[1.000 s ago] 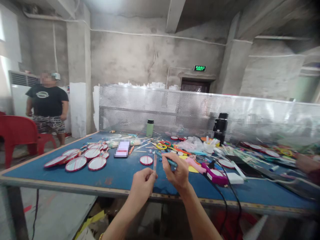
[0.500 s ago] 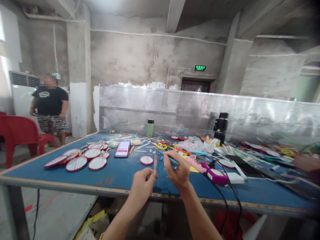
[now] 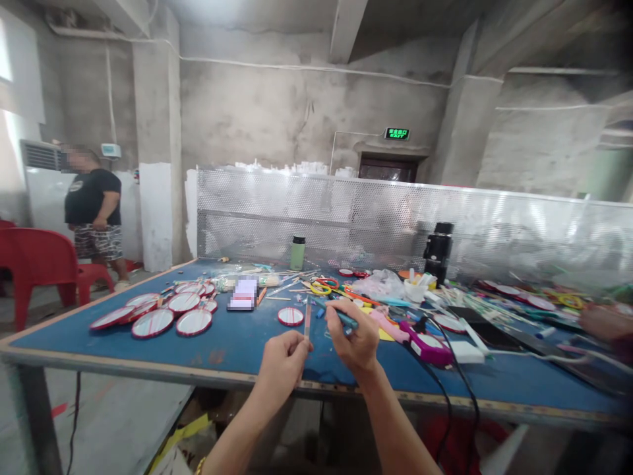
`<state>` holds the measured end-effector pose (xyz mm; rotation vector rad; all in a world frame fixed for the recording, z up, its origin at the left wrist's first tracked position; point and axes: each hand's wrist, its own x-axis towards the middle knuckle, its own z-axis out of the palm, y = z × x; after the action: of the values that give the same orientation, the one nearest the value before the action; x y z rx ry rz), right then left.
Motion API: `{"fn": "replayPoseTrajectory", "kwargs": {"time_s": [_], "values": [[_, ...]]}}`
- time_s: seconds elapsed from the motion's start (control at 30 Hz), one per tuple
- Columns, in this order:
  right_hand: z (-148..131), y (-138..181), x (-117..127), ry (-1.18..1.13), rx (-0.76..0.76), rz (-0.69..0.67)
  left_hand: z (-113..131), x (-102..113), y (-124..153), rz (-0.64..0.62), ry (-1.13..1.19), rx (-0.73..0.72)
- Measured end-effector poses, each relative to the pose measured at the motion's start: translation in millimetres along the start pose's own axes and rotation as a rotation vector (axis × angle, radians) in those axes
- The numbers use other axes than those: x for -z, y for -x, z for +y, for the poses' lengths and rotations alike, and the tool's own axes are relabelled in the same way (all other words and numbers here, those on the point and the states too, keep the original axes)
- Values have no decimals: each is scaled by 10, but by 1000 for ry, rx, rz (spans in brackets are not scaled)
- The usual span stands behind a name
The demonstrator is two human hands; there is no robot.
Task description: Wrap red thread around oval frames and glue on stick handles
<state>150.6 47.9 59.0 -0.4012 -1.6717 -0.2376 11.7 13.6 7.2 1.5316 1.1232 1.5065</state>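
My left hand [image 3: 284, 356] is closed, pinching a thin, flat pale stick [image 3: 307, 318] upright between thumb and fingers. Close by on the right, my right hand [image 3: 355, 336] is curled around a teal marker pen [image 3: 347, 320], its front end pointing left toward the stick. Whether the pen touches the stick I cannot tell. Just beyond my left hand, a small round red-rimmed disc [image 3: 291, 316] with red lines on its white face lies on the blue table [image 3: 237, 356].
Several red-rimmed discs [image 3: 194, 322] are piled at left, beside a phone [image 3: 242, 294]. Farther back stand a green bottle [image 3: 297, 253] and a black flask [image 3: 438, 254]. A purple device [image 3: 428, 346] with cables lies at right. Another person's hand [image 3: 601, 321] shows at the right edge.
My hands have barely moved, still holding the stick and the marker pen. The standing person at the far left has turned and shifted left.
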Motion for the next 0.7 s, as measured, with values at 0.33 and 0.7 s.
{"fn": "replayPoseTrajectory", "kwargs": {"time_s": [0.33,0.7], "values": [[-19,11,-1,1,24,-11,-10,10,-11,3,-11,-14],[-37,34,33,-16,4,-6,16,0,9,-3,14,8]]}}
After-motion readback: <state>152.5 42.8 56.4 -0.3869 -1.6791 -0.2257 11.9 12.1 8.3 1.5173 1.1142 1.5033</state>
